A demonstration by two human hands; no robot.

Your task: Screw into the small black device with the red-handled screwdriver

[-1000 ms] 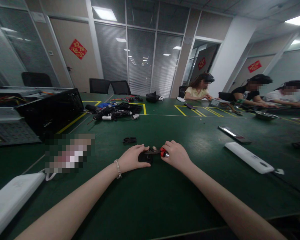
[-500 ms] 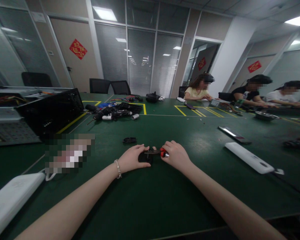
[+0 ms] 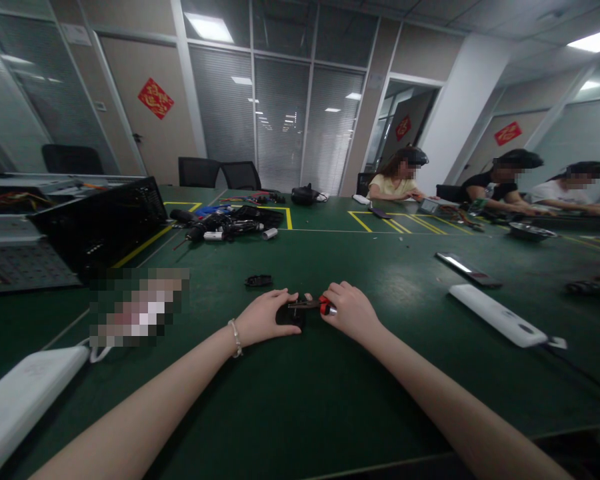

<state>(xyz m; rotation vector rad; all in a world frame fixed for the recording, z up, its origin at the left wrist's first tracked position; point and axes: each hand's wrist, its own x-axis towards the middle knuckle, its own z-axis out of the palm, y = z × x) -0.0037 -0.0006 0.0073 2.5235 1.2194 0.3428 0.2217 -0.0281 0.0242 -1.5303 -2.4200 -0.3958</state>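
My left hand [image 3: 260, 315], a beaded bracelet [image 3: 235, 337] at its wrist, is closed around a small black part [image 3: 292, 318] on the green table, thumb along the near side and fingers along the far side. My right hand [image 3: 354, 308] grips a pair of pliers [image 3: 307, 305] by the red handles. Their dark jaws point left and reach over the black part; whether they bite on anything is too small to tell. Just beyond the jaws is a tiny pale piece [image 3: 308, 296]. Another black piece [image 3: 259, 281] lies beyond my left hand.
An open computer case [image 3: 100, 227] stands at the left, with a heap of black tools and cables [image 3: 230, 220] farther back. White power banks [image 3: 500, 315] lie on both sides, and a phone [image 3: 467, 269] sits at the right. Several people work at the far right.
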